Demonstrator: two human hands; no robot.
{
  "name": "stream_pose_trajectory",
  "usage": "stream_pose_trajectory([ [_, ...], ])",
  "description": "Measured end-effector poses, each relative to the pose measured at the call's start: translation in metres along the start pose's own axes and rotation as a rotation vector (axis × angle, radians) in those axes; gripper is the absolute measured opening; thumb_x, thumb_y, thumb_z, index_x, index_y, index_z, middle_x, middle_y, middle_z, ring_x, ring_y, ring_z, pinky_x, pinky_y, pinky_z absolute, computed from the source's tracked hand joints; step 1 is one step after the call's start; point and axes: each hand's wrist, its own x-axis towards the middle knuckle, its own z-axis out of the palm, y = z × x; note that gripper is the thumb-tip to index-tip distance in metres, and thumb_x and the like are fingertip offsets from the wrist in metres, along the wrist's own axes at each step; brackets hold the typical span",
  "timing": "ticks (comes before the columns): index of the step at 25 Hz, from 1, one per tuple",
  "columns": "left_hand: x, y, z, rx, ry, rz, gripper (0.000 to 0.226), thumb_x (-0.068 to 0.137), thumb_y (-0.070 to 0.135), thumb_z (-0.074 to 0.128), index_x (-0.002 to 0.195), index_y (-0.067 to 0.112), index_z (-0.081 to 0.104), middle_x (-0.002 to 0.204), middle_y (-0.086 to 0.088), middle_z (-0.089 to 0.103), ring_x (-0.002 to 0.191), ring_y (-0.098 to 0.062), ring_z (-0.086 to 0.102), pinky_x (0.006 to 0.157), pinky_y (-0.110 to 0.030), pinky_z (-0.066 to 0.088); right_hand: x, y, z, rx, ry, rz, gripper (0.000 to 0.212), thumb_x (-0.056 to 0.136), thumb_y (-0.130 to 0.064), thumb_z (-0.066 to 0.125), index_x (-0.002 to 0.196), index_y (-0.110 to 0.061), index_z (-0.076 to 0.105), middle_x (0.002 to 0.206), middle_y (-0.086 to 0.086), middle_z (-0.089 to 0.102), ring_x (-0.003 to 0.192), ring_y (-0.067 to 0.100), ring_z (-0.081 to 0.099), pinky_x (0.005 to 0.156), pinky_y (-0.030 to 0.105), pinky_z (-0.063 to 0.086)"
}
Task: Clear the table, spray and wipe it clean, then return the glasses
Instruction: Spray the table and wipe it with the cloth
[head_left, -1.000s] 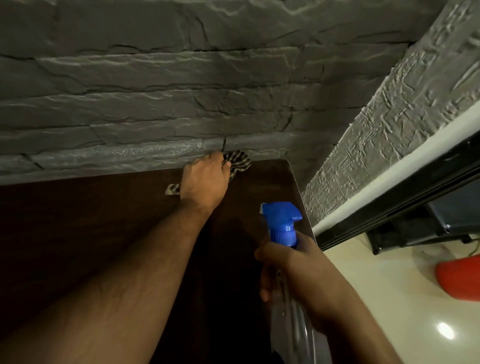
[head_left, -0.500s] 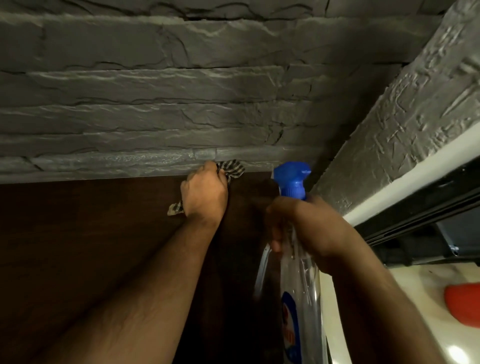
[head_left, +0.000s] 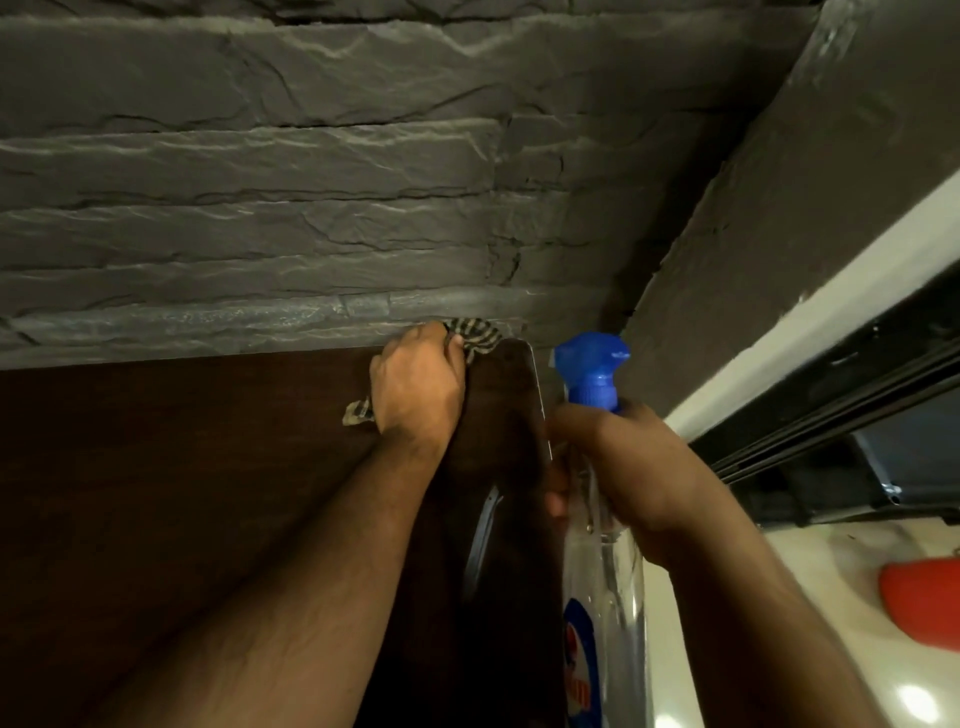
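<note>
- The left hand (head_left: 415, 379) is curled round a striped cloth (head_left: 475, 338), bunched in the fist and pressed down on the dark wooden desk (head_left: 182, 493).
- One end of the cloth shows past the knuckles at the desk's far right corner, touching the foot of the grey stone wall (head_left: 311, 208); a smaller tail (head_left: 357, 413) pokes out below the heel of the left hand, on the side away from the corner.
- The left forearm runs from the near edge of the desk up to that corner, lying over the desktop.
- The right hand (head_left: 628, 467) is wrapped round the neck of a clear spray bottle (head_left: 602, 597), fingers closed about it just under the blue trigger head (head_left: 592, 369); the fingers on the trigger side are blurred, so I cannot tell whether the trigger is squeezed.
- The bottle is held upright, just off the right edge of the desk near the same corner, well apart from the cloth. Its nozzle faces toward the desk.
- A blue and red label (head_left: 579, 670) shows on the lower part of the bottle.
- A pale curved streak of light (head_left: 480, 535) lies on the desktop between the left forearm and the bottle.
- Right of the desk, a rough plastered wall (head_left: 805, 182) meets the stone wall, with a white band (head_left: 810, 317) and a black frame (head_left: 831, 431) below it.
- On the pale glossy floor (head_left: 779, 597) beyond the bottle is a red rounded object (head_left: 924, 603), partly cut off by the picture's edge.
</note>
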Motion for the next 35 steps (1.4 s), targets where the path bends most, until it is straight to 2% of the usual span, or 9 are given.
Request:
stream_pose_trajectory([
  [4,-0.002,0.022,0.005,-0.081,-0.112,0.279,0.022,0.094,0.035,0.052,0.094,0.017,0.065,0.090,-0.002,0.065,0.086,-0.021,0.060,0.077,-0.032,0.042,-0.005,0.013,0.003,0.018,-0.057,0.009,0.031,0.088,-0.017,0.062,0.115,-0.005,0.052,0.060,0.008,0.060,0.045,0.018,0.057,0.044,0.026,0.048],
  [8,-0.005,-0.014,-0.012,-0.149,-0.384,0.559,0.028,0.094,0.042,0.052,0.099,0.020,0.068,0.091,0.003,0.062,0.085,-0.016,0.059,0.074,-0.032,0.044,-0.013,0.028,-0.002,0.030,-0.123,0.004,0.026,0.087,-0.016,0.060,0.107,-0.001,0.053,0.056,0.009,0.059,0.044,0.019,0.055,0.046,0.027,0.047],
  [12,0.004,0.004,-0.002,-0.039,-0.143,0.322,0.025,0.094,0.035,0.055,0.097,0.014,0.069,0.094,-0.005,0.067,0.088,-0.024,0.062,0.076,-0.033,0.043,-0.018,0.037,-0.008,0.054,-0.104,-0.014,0.022,0.086,-0.015,0.060,0.102,-0.002,0.054,0.056,0.012,0.058,0.043,0.021,0.054,0.044,0.025,0.042],
  [14,0.009,0.045,0.011,0.008,-0.169,0.232,0.028,0.096,0.036,0.051,0.101,0.014,0.068,0.097,-0.007,0.066,0.090,-0.024,0.061,0.074,-0.031,0.039,-0.012,0.043,-0.011,0.077,-0.100,0.011,0.027,0.085,-0.015,0.061,0.107,-0.003,0.052,0.057,0.011,0.059,0.044,0.021,0.055,0.046,0.027,0.044],
  [17,0.000,0.032,0.004,-0.057,-0.266,0.431,0.030,0.096,0.039,0.049,0.099,0.014,0.067,0.093,-0.003,0.063,0.086,-0.019,0.059,0.072,-0.027,0.034,-0.010,0.048,-0.015,0.071,-0.105,0.038,0.028,0.085,-0.016,0.062,0.108,-0.004,0.052,0.057,0.009,0.059,0.044,0.020,0.056,0.045,0.028,0.045],
  [20,-0.012,-0.016,-0.016,-0.128,-0.368,0.693,0.034,0.095,0.042,0.046,0.093,0.016,0.068,0.088,-0.001,0.064,0.083,-0.019,0.061,0.072,-0.033,0.046,-0.017,0.052,-0.015,0.064,-0.103,0.029,0.022,0.085,-0.014,0.061,0.101,-0.002,0.052,0.055,0.012,0.057,0.042,0.022,0.054,0.043,0.025,0.041],
  [25,0.008,0.031,0.008,0.038,-0.150,0.256,0.029,0.096,0.036,0.050,0.100,0.014,0.068,0.094,-0.008,0.067,0.087,-0.024,0.062,0.071,-0.032,0.039,-0.019,0.057,-0.012,0.055,-0.116,0.033,0.020,0.084,-0.014,0.062,0.097,-0.003,0.051,0.055,0.013,0.057,0.043,0.023,0.054,0.045,0.027,0.043],
  [29,-0.020,0.007,-0.008,-0.134,-0.404,0.718,0.035,0.095,0.043,0.044,0.097,0.017,0.067,0.090,-0.001,0.062,0.084,-0.015,0.057,0.073,-0.028,0.036,-0.023,0.063,-0.007,0.046,-0.121,0.042,0.025,0.083,-0.015,0.064,0.099,0.000,0.052,0.056,0.015,0.057,0.042,0.023,0.053,0.046,0.027,0.043],
  [35,0.011,0.019,0.007,-0.035,-0.163,0.360,0.029,0.096,0.038,0.051,0.104,0.015,0.067,0.099,-0.004,0.068,0.090,-0.018,0.061,0.078,-0.030,0.041,-0.036,0.078,0.001,0.042,-0.159,0.060,0.041,0.067,-0.027,0.065,0.100,-0.005,0.055,0.059,0.014,0.059,0.047,0.024,0.055,0.056,0.034,0.047],
])
